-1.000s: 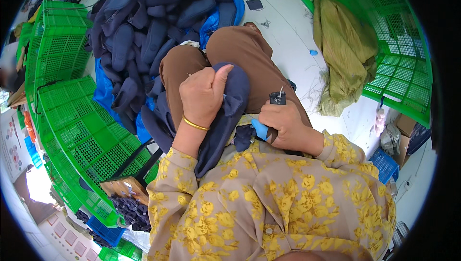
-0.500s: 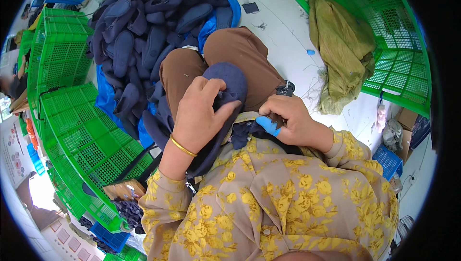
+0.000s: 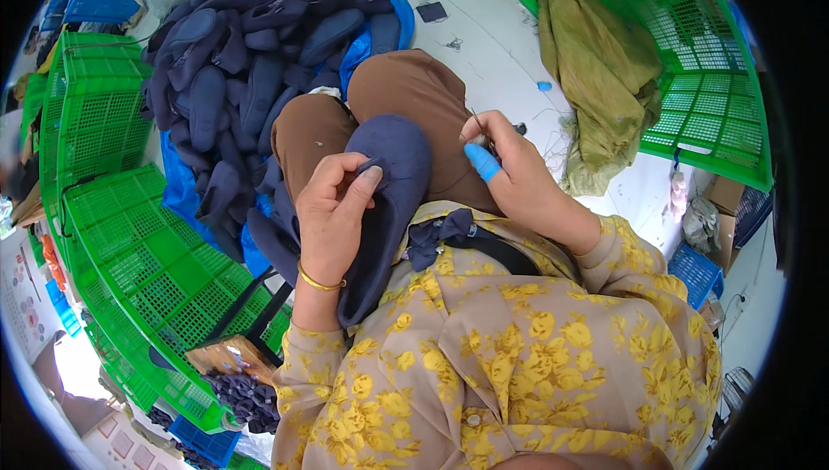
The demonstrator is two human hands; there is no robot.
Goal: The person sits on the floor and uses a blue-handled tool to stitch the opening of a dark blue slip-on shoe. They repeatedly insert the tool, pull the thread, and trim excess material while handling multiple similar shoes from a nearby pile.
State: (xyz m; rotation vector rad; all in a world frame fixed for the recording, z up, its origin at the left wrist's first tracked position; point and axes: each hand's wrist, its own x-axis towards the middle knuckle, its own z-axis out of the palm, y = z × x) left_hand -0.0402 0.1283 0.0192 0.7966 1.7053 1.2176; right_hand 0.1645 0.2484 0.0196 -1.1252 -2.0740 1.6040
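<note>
A navy slipper (image 3: 393, 155) lies across my lap, its rounded toe pointing away from me. My left hand (image 3: 332, 211) pinches a fold of its fabric between thumb and fingers. To the right of the slipper, above my thigh, my right hand (image 3: 518, 168) is closed around a thin, upright needle (image 3: 474, 116); a small greyish bit shows between its fingers. Blue tape (image 3: 482, 161) wraps the right thumb. At my waist sits a dark blue fabric bow (image 3: 439, 237), apart from both hands.
Many navy slippers (image 3: 216, 94) are heaped on a blue plastic sheet (image 3: 393, 3) beyond my knees. Green crates (image 3: 129, 237) stand at the left, and another green crate (image 3: 708, 116) at the right holds an olive cloth (image 3: 596, 73). Several dark bows (image 3: 246, 396) lie lower left.
My right hand has moved away from my waist, up and to the right, and the needle now shows. The left hand has shifted slightly down its side of the slipper, uncovering more of the toe.
</note>
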